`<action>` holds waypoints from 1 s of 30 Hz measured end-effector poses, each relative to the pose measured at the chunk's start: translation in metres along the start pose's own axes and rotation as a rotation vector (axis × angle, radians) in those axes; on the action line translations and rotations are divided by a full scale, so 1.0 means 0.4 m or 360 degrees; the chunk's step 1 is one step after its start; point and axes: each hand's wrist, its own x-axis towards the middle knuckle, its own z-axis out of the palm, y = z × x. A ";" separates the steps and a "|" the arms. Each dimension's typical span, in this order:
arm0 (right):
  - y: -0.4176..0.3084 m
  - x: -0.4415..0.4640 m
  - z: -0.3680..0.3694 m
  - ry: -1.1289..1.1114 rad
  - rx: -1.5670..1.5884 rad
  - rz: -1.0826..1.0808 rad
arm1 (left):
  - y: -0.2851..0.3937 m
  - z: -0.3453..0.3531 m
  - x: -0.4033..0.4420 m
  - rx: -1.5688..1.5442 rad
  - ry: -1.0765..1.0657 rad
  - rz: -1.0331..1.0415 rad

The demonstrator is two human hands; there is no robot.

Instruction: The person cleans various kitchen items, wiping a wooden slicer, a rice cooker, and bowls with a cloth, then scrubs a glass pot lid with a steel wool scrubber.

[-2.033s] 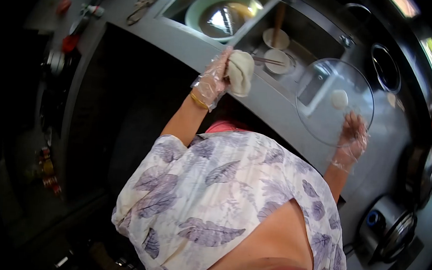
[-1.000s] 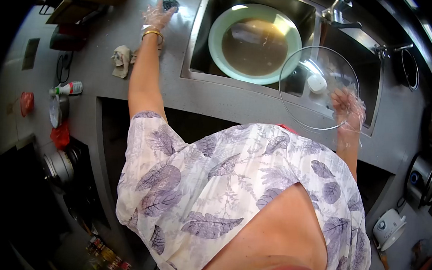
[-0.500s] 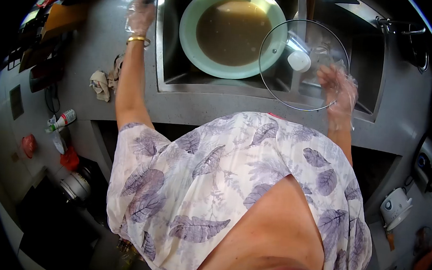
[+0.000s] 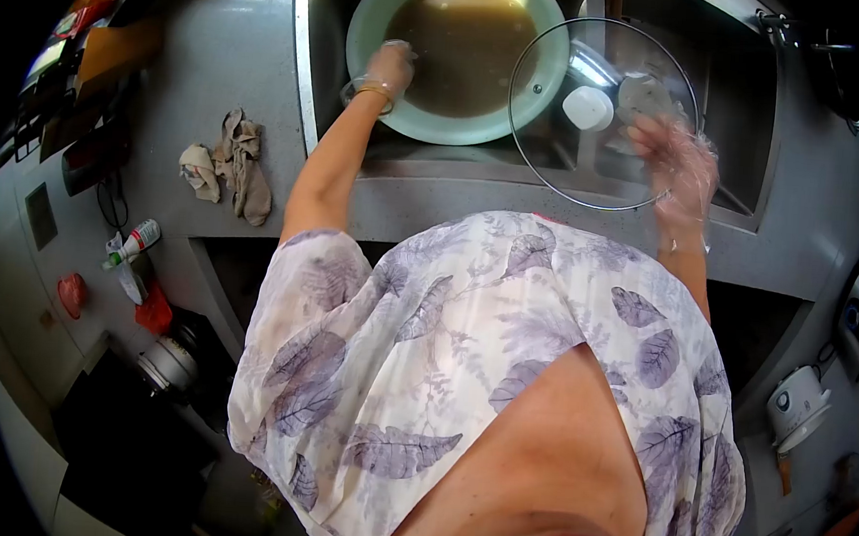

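My left hand point(image 4: 390, 69), in a clear plastic glove and with a gold bangle at the wrist, is over the left part of a pale green basin point(image 4: 360, 94) of cloudy brown water. Its fingers look curled; whatever they may hold is hidden. My right hand point(image 4: 677, 171), also in a clear plastic glove, grips a round glass lid point(image 4: 614, 186) by its right rim. The lid has a metal edge and a white knob point(image 4: 588, 109). It is held above the sink divider, overlapping the basin's right edge in view.
The basin stands in the left bowl of a steel sink point(image 4: 426, 168); a second bowl point(image 4: 737, 140) is to the right. Crumpled rags point(image 4: 244, 170) lie on the grey counter point(image 4: 225, 64) to the left. A white appliance point(image 4: 796, 405) stands low at right.
My left hand has moved right, from the counter left of the sink to over the basin. A dark thing seen at its fingers before is out of sight. My right hand still holds the lid.
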 end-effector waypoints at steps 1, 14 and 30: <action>-0.002 0.006 0.002 0.0001 0.0007 0.0000 | 0.022 -0.056 -0.001 -0.0160 0.0147 0.0010; 0.049 0.040 0.060 0.0080 0.0034 0.0173 | 0.063 -0.059 -0.050 -0.0486 0.0228 -0.0432; 0.058 0.044 0.109 0.0132 -0.0097 -0.0015 | 0.563 -0.171 -0.150 -0.1199 0.1268 0.0505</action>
